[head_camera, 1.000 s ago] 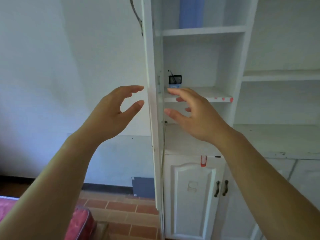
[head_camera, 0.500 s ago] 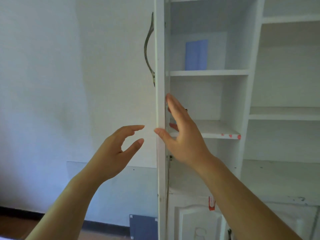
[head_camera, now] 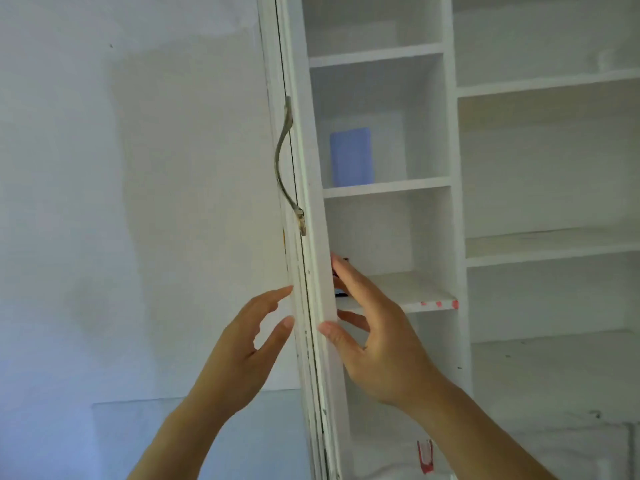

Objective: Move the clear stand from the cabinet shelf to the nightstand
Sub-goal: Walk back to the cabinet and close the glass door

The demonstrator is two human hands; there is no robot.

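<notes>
The clear stand (head_camera: 341, 294), with something dark in it, sits at the left end of a white cabinet shelf (head_camera: 412, 289). Only small dark slivers of it show past my fingers. My right hand (head_camera: 377, 341) reaches into the cabinet with its fingers stretched over the stand; the thumb hangs lower, by the door's edge, and the hand is not closed around the stand. My left hand (head_camera: 242, 351) is on the other side of the open cabinet door (head_camera: 313, 237), fingers apart, with the fingertips at the door's edge.
The door stands edge-on between my hands, with a curved metal handle (head_camera: 282, 161) on its left face. A pale blue flat object (head_camera: 351, 157) leans on the shelf above. More white shelves run to the right. A red tag (head_camera: 425, 452) hangs lower down.
Both hands have risen and closed in on the door. The right hand's fingers went further onto the shelf over the stand. The view has tilted up.
</notes>
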